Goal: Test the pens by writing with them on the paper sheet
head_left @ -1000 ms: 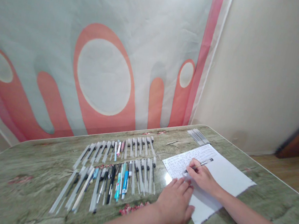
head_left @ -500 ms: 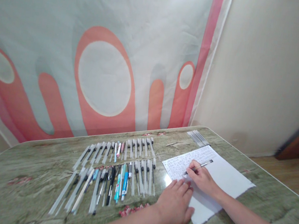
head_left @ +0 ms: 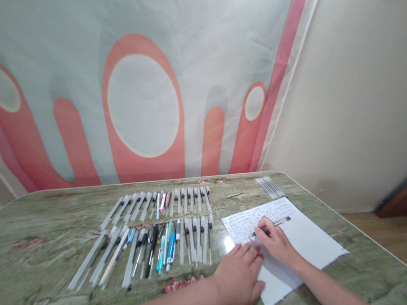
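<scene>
My right hand (head_left: 275, 239) grips a pen (head_left: 280, 222) with its tip on a white sheet of paper (head_left: 312, 239), at the end of several lines of handwriting in the sheet's far left part. Flat on the table lies my left hand (head_left: 241, 277), fingers together and stretched out, its fingertips resting on the sheet's left edge just below my right hand.
Two rows of several pens (head_left: 158, 226), mostly clear with a few blue and pink ones, lie left of the paper on the green marbled table (head_left: 43, 256). A small bundle of thin refills (head_left: 269, 185) lies at the far edge. A patterned cloth (head_left: 141, 79) hangs behind.
</scene>
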`<state>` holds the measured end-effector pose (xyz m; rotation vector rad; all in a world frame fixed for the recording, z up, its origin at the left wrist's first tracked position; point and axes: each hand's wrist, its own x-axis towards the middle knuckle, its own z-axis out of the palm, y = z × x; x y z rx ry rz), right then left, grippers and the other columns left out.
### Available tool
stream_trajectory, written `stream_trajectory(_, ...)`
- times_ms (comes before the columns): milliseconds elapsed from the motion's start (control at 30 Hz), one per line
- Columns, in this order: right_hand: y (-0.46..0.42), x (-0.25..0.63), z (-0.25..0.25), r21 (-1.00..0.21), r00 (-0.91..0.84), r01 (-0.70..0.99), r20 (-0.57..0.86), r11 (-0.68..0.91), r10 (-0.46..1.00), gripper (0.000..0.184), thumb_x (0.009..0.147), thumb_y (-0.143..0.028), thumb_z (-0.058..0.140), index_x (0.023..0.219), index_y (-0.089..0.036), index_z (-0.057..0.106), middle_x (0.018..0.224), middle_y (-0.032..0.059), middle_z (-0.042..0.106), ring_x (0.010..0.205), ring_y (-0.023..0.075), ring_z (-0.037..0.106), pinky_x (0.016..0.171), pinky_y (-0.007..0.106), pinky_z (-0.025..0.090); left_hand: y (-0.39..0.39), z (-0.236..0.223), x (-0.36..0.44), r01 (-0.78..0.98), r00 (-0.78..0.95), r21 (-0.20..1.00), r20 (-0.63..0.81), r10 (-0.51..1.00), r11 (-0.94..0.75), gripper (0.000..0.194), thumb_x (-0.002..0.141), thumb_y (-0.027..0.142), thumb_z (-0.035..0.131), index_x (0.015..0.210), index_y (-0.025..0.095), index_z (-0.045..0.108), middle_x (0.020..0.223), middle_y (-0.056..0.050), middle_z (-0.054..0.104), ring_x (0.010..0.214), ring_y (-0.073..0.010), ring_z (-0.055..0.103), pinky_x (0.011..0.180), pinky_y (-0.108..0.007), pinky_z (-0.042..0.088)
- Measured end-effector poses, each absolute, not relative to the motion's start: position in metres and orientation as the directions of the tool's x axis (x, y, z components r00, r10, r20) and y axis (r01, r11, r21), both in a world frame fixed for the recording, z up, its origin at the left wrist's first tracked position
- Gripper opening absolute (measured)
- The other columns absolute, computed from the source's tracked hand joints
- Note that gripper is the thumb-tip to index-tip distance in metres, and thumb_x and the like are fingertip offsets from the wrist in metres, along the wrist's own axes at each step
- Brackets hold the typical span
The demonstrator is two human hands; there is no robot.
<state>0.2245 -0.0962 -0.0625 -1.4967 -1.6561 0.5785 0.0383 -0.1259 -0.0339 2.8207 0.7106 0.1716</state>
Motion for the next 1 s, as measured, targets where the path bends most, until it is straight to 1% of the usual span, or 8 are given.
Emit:
stream_trajectory(200,-0.0966,0.2247,-0.0621,-0.774,0.017,0.598,0.274,0.209,0.962,0.013,0.078,-0.029,0.041,0.069,-0.021,0.043,0.054,-0.005,0.046,0.052,0.0122,0.045,0.052,0.024,0.035,-0.1259,-0.035,0.0383,0.451,0.873,0.254,0.071,0.482,-0.856,0.055,0.085,0.046,0.023,0.129,0.014,0.03,0.136,-0.01,0.03,0.126,-0.0242,0.021,0.104,-0.04,0.015)
stream_trajectory(400,-0.0959,0.2257,-0.0628,-0.78,0.014,0.595,0.252,0.194,0.968,0.013,0.078,-0.031,0.042,0.07,-0.02,0.044,0.056,-0.0046,0.047,0.052,0.0118,0.044,0.052,0.024,0.035,-0.126,-0.0354,0.0379,0.447,0.869,0.276,0.093,0.486,-0.851,0.057,0.085,0.049,0.02,0.128,0.014,0.032,0.135,-0.01,0.032,0.125,-0.024,0.022,0.104,-0.039,0.015)
stream_trajectory(633,-0.0955,0.227,-0.0652,-0.787,0.029,0.584,0.264,0.198,0.964,0.014,0.079,-0.031,0.042,0.07,-0.02,0.043,0.055,-0.0051,0.044,0.051,0.0112,0.043,0.051,0.024,0.035,-0.1262,-0.0352,0.0374,0.442,0.87,0.28,0.099,0.484,-0.852,0.057,0.085,0.049,0.019,0.128,0.014,0.032,0.135,-0.01,0.032,0.125,-0.0237,0.022,0.104,-0.039,0.015)
stream_trajectory(1000,-0.0941,0.2275,-0.0684,-0.771,0.006,0.603,0.261,0.204,0.965,0.014,0.079,-0.03,0.041,0.07,-0.02,0.044,0.054,-0.0053,0.048,0.05,0.0111,0.044,0.051,0.023,0.036,-0.1251,-0.0379,0.0387,0.438,0.872,0.276,0.101,0.479,-0.855,0.056,0.085,0.048,0.021,0.128,0.013,0.033,0.135,-0.011,0.032,0.126,-0.0234,0.021,0.104,-0.039,0.014)
